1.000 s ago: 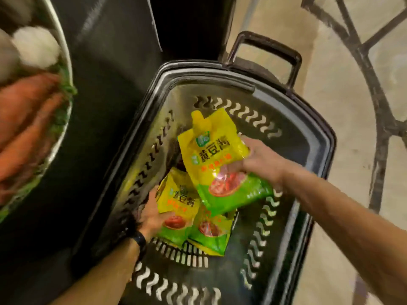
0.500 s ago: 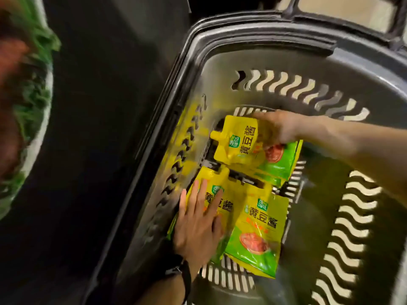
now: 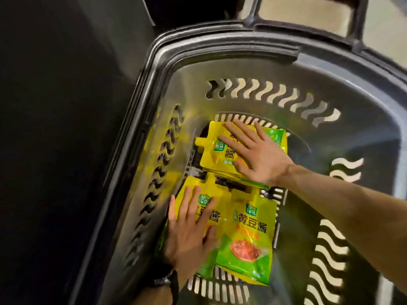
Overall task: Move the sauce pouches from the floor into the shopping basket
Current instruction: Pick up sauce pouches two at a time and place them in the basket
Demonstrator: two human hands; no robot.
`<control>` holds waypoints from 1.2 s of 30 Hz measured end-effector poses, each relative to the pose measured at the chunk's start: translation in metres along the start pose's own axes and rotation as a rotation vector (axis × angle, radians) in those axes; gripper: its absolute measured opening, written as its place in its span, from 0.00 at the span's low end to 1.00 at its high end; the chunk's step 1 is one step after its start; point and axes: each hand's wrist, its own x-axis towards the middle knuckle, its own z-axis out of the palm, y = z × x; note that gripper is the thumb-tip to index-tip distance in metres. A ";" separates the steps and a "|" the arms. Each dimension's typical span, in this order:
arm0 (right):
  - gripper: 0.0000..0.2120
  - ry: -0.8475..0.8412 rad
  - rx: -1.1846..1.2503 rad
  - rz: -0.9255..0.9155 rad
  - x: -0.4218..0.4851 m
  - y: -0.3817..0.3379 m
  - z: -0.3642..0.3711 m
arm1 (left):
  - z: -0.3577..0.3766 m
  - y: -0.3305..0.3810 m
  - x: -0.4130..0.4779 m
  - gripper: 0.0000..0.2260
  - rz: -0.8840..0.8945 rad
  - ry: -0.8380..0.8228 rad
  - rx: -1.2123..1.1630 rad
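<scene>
Three yellow-and-green sauce pouches lie flat on the bottom of the dark grey shopping basket (image 3: 220,47). My right hand (image 3: 257,153) presses with straight fingers on the far pouch (image 3: 212,155), whose spout points left. My left hand (image 3: 189,234) lies flat on the near-left pouch (image 3: 193,190). Overlapping that one, a third pouch (image 3: 248,243) sits uncovered on the near right. A dark watch is on my left wrist.
The basket's walls have wavy slots, and its handle (image 3: 308,3) rises at the far rim. A dark surface (image 3: 55,128) runs along the left of the basket. Pale floor (image 3: 392,29) shows at the top right.
My right hand has let go of the far pouch it gripped and now lies flat on it. The view has moved closer over the basket. My left hand stays on the near-left pouch.
</scene>
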 end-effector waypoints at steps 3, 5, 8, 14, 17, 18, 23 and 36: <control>0.32 -0.006 0.008 0.020 -0.001 0.000 0.002 | -0.001 -0.003 -0.001 0.26 0.007 0.006 -0.007; 0.31 -0.023 0.029 0.052 0.005 -0.006 -0.009 | -0.001 -0.004 -0.002 0.26 0.012 0.014 -0.022; 0.29 -0.015 0.001 0.098 0.025 -0.031 -0.030 | -0.002 -0.004 -0.003 0.26 0.007 0.010 -0.030; 0.28 0.002 0.003 0.120 0.008 -0.008 -0.009 | -0.001 -0.004 -0.001 0.27 -0.004 -0.008 -0.016; 0.29 -0.005 -0.004 0.127 -0.016 0.012 -0.003 | 0.002 -0.005 -0.001 0.27 0.000 -0.009 -0.007; 0.29 -0.002 -0.003 0.133 -0.019 0.012 -0.003 | 0.002 -0.004 -0.002 0.27 -0.003 -0.012 -0.009; 0.28 0.040 0.062 0.231 -0.029 0.004 0.008 | 0.000 -0.003 -0.004 0.27 -0.015 -0.022 -0.075; 0.29 0.013 0.034 0.093 0.005 -0.015 -0.017 | -0.009 -0.003 -0.003 0.28 -0.021 -0.114 -0.035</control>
